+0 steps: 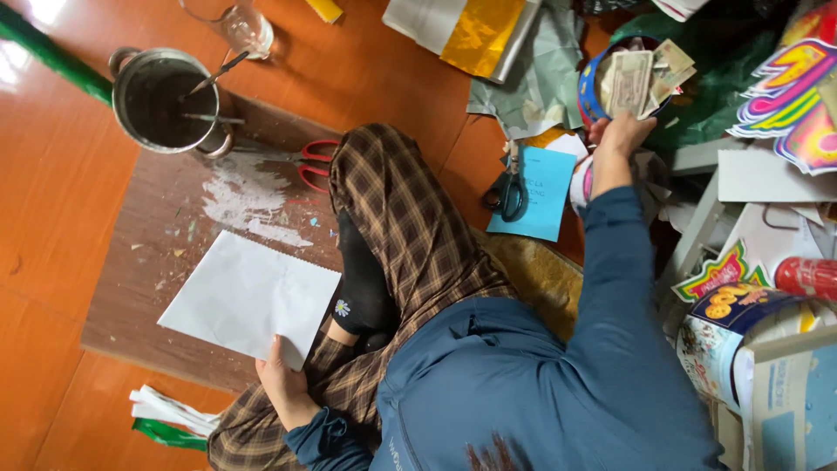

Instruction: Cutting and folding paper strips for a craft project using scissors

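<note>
- Your left hand [283, 384] pinches the near corner of the white paper sheet [248, 296], thumb on top and the other fingers tucked beneath it.
- That sheet lies flat on the brown board [148, 253], running away from your grip toward the board's middle, its long edges slanting up and to the left in the view.
- Your right hand [621, 135] is stretched far out on the other side, fingers curled over the near rim of the blue round tin [591, 87]; whether they close on anything inside, you cannot tell.
- The tin holds loose banknotes [636, 78], just beyond your fingertips.
- Between your two hands sits your folded plaid-trousered leg [401, 218].
- Black-handled scissors [507, 194] rest on a blue card [545, 192] near your right forearm; red-handled scissors [309, 161] lie beyond the sheet, beside the metal pot [170, 100].
</note>
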